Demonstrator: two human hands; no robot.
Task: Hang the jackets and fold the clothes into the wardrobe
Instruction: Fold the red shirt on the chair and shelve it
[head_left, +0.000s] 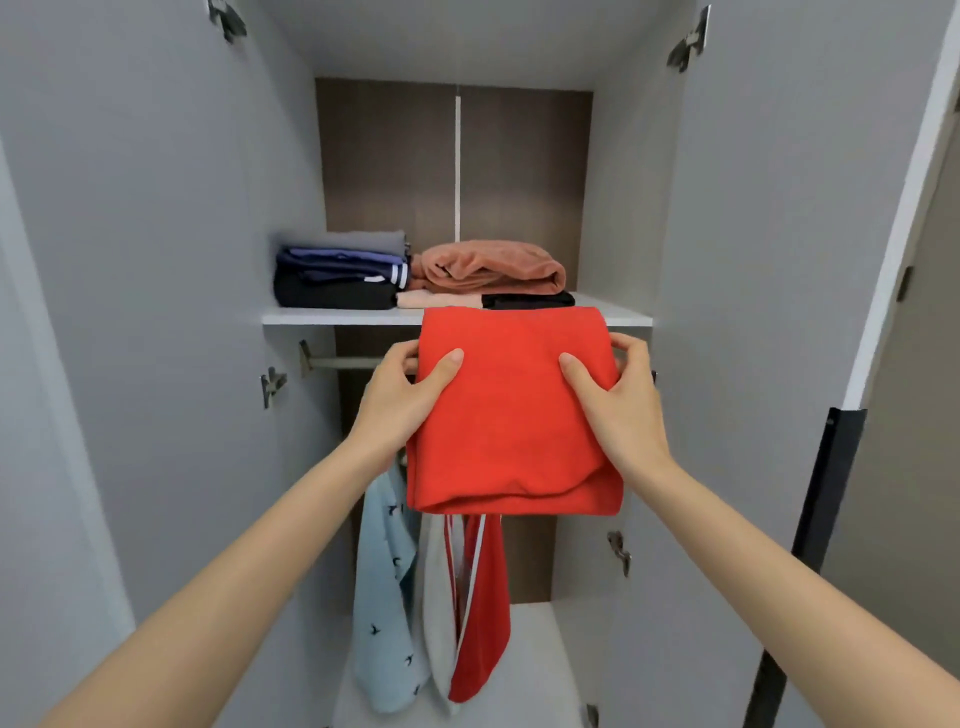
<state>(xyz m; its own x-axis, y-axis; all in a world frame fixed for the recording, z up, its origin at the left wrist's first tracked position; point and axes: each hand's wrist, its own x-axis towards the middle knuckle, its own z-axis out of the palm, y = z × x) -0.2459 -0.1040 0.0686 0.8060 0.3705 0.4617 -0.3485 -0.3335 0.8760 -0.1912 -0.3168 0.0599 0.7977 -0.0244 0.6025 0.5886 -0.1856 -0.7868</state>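
A folded red garment (511, 415) is held up in front of the open wardrobe, just below the white shelf (337, 316). My left hand (402, 397) grips its left edge, thumb on top. My right hand (621, 395) grips its right edge the same way. On the shelf lie a dark stack of folded clothes (340, 273) at the left and a folded salmon-pink piece (491, 267) on pink and black items at the right. Below the shelf hang a light blue patterned garment (384, 587) and a red and grey jacket (475, 597), partly hidden by the red garment.
The hanging rail (340, 362) runs under the shelf. Both grey wardrobe doors (171, 312) stand open at left and right, with metal hinges on their inner faces. The wardrobe's white floor (530, 670) shows below the hanging clothes. A black strip (826, 478) runs along the right door's edge.
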